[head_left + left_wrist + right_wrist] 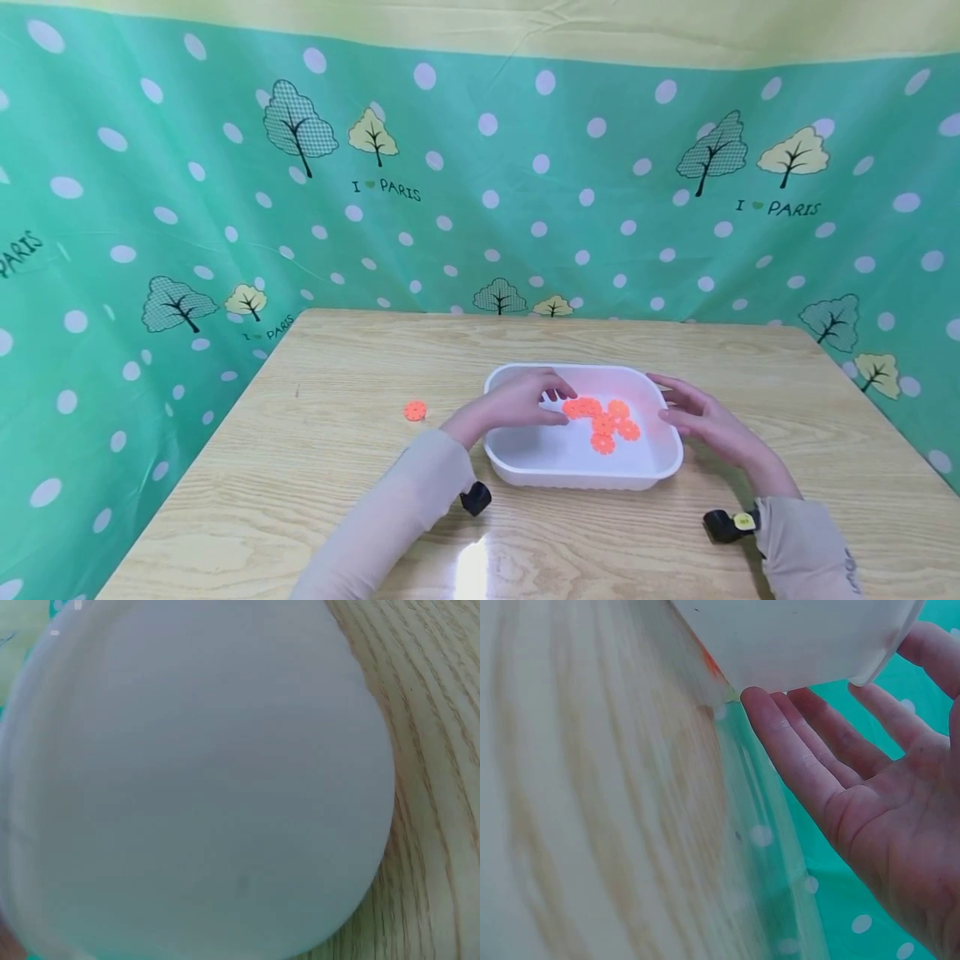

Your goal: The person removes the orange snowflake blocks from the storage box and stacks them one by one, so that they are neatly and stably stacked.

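Note:
A white plastic tray [558, 479] rests on the table, with several orange notched discs [602, 443] loosely piled inside towards its right. My left hand [525, 400] reaches in over the tray's left side. Its bent fingers and thumb are apart, right beside the nearest discs. At the tray's right end, my right hand [701, 421] touches the rim and outer wall with spread, mostly straight fingers [787, 750]. The tray's outer wall [210, 772] fills most of the left wrist view, so the left fingers are hidden there.
One lone orange disc [415, 411] lies on the wooden table [337, 483] left of the tray. Behind the table hangs a green dotted curtain [450, 175] with tree prints. A black wrist camera [476, 498] sits at the left cuff, another [722, 526] at the right.

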A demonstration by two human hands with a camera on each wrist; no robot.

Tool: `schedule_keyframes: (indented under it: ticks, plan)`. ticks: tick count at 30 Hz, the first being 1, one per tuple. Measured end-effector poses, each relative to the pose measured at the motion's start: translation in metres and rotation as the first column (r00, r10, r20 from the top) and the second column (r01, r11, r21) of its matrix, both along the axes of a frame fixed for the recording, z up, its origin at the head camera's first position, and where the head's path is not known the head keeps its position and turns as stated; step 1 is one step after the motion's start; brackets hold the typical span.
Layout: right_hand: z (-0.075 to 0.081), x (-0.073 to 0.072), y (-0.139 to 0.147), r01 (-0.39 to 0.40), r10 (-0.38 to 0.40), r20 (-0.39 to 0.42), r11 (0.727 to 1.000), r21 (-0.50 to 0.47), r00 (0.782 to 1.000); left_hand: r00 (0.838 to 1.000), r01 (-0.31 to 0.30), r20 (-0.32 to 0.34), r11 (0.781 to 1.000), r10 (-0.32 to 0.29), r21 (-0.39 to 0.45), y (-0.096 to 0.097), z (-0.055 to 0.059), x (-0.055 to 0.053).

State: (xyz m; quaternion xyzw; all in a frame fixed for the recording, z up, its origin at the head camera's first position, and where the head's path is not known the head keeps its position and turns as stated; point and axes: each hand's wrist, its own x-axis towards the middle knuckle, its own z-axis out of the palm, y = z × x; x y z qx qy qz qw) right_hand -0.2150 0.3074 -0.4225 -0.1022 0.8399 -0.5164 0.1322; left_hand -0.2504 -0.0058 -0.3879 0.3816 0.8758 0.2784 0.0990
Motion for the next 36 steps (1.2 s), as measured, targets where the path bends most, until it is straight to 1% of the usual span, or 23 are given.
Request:
schedule_keyframes:
  ticks: [3,5,9,12,17,23,26,31,36]
  plan:
    - [0.000,0.000,0.000,-0.001,0.001,-0.002,1.000,-0.002,1.000,0.999,0.008,0.037,1.000,-0.008,-0.005,0.006,-0.002,0.000]
    - [0.000,0.000,0.000,0.000,0.000,-0.004,1.000,0.002,1.000,0.999,0.016,0.045,1.000,-0.015,-0.015,0.010,-0.006,0.000]
    - [0.000,0.000,0.001,0.001,-0.001,-0.003,1.000,0.005,1.000,0.999,0.022,0.032,0.999,-0.021,-0.036,0.017,-0.010,-0.001]
    - [0.000,0.000,0.001,0.004,-0.004,-0.005,1.000,0.005,1.000,1.000,0.008,0.028,0.999,-0.007,-0.050,0.020,-0.011,-0.002]
    - [0.000,0.001,0.000,0.004,-0.004,-0.004,1.000,0.006,1.000,0.999,-0.006,0.050,0.995,0.011,-0.104,0.023,-0.014,-0.002]
    - [-0.001,0.002,-0.002,0.012,-0.012,0.004,1.000,0.008,1.000,0.999,0.004,0.049,0.990,0.003,-0.142,0.027,-0.016,-0.002]
    - [-0.001,0.002,-0.003,0.015,-0.015,0.009,1.000,0.000,1.000,0.999,-0.013,0.046,0.989,0.020,-0.145,0.029,-0.017,-0.003]
    - [-0.001,0.002,-0.003,0.016,-0.016,0.007,1.000,-0.004,1.000,0.997,-0.057,0.042,0.986,0.064,-0.159,0.032,-0.019,-0.006]
    - [0.000,0.002,-0.002,-0.002,0.002,-0.003,1.000,-0.005,1.000,0.997,-0.063,0.023,0.980,0.069,-0.191,0.033,-0.020,-0.007]
